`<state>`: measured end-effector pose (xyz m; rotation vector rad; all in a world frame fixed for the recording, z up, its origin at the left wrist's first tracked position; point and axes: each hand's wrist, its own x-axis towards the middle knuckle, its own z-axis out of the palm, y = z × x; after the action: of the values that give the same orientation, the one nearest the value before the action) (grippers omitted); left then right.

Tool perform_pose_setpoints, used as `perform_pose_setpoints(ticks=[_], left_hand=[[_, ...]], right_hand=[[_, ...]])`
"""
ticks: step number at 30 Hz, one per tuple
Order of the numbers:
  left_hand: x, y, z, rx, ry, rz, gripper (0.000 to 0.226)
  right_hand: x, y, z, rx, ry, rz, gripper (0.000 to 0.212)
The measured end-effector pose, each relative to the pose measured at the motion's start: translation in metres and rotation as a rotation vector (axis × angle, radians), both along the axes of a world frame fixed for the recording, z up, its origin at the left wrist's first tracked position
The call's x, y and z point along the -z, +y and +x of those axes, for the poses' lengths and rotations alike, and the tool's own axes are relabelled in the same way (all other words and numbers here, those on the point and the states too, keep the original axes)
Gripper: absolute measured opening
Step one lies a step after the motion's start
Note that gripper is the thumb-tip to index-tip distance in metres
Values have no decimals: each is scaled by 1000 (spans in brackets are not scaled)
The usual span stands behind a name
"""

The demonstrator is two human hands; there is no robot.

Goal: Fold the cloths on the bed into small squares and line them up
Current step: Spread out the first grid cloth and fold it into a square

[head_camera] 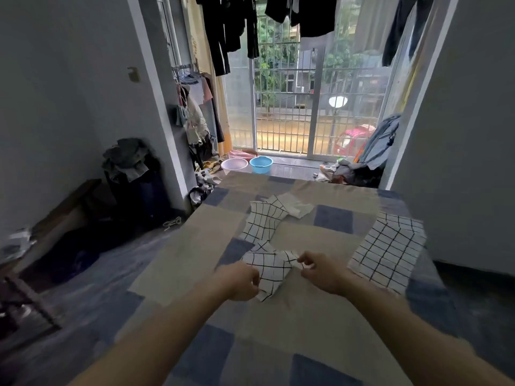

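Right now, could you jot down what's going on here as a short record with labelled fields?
Setting: bed with a blue and beige patchwork cover, facing a barred balcony door
Left hand: pinching the left edge of the held cloth
Right hand: pinching its right edge
Held cloth: white with black grid, crumpled, not yet folded
Large cloth: same grid, spread flat at the bed's right side
Far cloths: gridded one rumpled, plain white one beside it
Folded squares: none visible
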<state>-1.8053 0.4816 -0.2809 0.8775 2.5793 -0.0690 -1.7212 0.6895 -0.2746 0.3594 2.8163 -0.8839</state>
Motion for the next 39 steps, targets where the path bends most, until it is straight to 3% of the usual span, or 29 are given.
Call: perform_pose_setpoints(ticks=[6, 9, 13, 18, 26, 32, 36, 39], left_hand=[[72, -3, -46, 48, -143, -56, 32], [108, -2, -59, 53, -253, -59, 45], [134, 5, -69, 87, -246, -67, 71], [156, 13, -74, 132, -191, 17, 72], [176, 31, -73, 126, -118, 45, 66], [187, 30, -79, 202, -77, -5, 64], [188, 22, -79, 244, -35, 9, 58], [207, 2, -72, 224, 13, 52, 65]], right_hand=[[41, -20, -45, 0, -42, -23, 28], [61, -17, -53, 26, -81, -29, 28], [79, -10, -49, 93, -135, -61, 36], [94, 3, -41, 148, -181, -97, 38], [107, 23, -66, 63, -116, -29, 46], [116, -1, -117, -102, 166, 253, 73], [135, -3, -137, -327, -90, 384, 73], [154, 16, -125, -249, -296, 364, 73]])
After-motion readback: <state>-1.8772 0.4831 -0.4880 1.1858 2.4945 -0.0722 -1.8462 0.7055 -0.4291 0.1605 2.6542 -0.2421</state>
